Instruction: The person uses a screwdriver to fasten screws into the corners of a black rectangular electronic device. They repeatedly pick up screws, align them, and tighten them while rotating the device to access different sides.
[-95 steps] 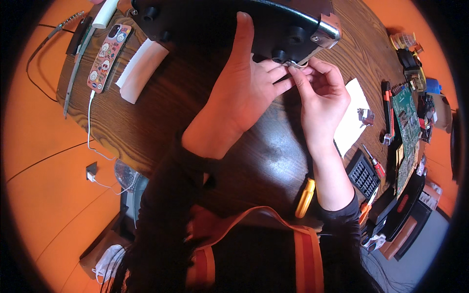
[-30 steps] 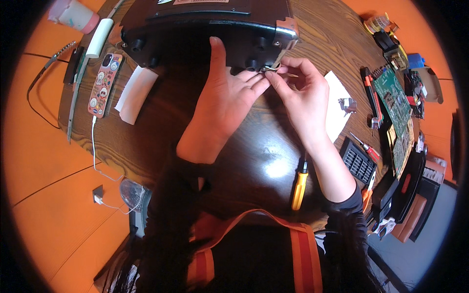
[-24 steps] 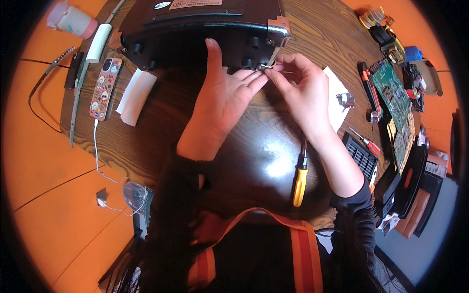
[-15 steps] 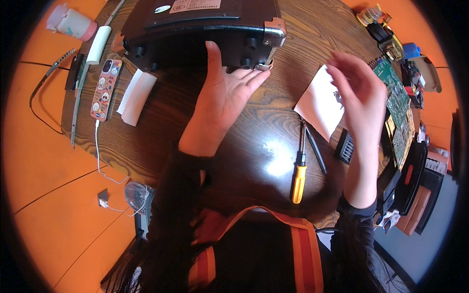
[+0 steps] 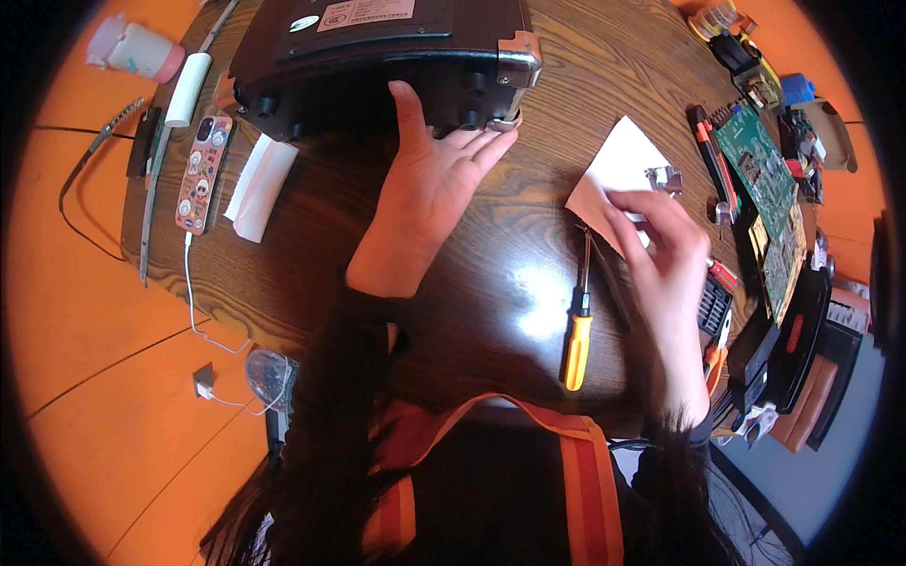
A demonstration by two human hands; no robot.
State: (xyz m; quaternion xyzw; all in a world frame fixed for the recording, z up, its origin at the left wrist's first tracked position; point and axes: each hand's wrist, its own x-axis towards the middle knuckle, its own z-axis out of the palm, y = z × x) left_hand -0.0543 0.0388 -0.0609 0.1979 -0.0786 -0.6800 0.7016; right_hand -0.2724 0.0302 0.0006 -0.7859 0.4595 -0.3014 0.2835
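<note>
Wood-grain table [image 5: 500, 236] underlies a black case [image 5: 359, 85] at twelve o'clock, upper metal corner [image 5: 519, 62] fitted, lower metal piece [image 5: 503, 124] seemingly unfastened against the outspread left hand [image 5: 425, 184], and whether the curled right hand [image 5: 665, 241] holds anything is unclear.

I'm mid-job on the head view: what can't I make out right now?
All in the head view:
Right hand: its own fingers hide whether it holds anything.
Left hand: some fingers are partly hidden by the black case.
Black case: its far end is cut off by the top edge.
White paper: partly covered by the right hand.
Metal pieces at the paper's edge: too small for detail.
</note>
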